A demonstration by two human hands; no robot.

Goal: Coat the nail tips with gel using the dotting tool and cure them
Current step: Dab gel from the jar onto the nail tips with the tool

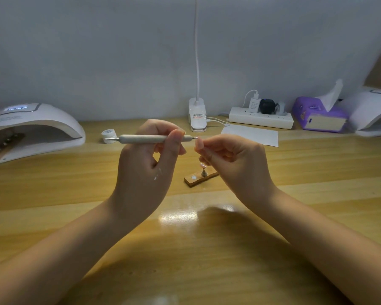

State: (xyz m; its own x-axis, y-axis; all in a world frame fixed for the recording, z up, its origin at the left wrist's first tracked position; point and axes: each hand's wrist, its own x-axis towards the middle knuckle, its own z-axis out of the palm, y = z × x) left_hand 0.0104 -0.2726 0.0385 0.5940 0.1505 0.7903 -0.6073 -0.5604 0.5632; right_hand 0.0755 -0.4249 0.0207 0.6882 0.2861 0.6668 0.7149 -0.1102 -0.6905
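Observation:
My left hand (150, 164) pinches a grey dotting tool (145, 138) held level above the table, its fine right end touching a small pink nail tip (198, 143). That nail tip sits on a small stand pinched in the fingers of my right hand (233, 159). Below the hands lies a wooden holder strip (198, 179) carrying one more pink nail tip on a metal peg (204, 170). A small white gel jar (108, 134) stands behind the tool's left end. A white curing lamp (31, 130) sits at the left with another holder strip inside.
A white clip lamp base (197, 116) and its cable stand at the back centre. A power strip (261, 117), a sheet of white paper (251, 135), a purple tissue box (319, 116) and a second white curing lamp (374, 113) line the back right.

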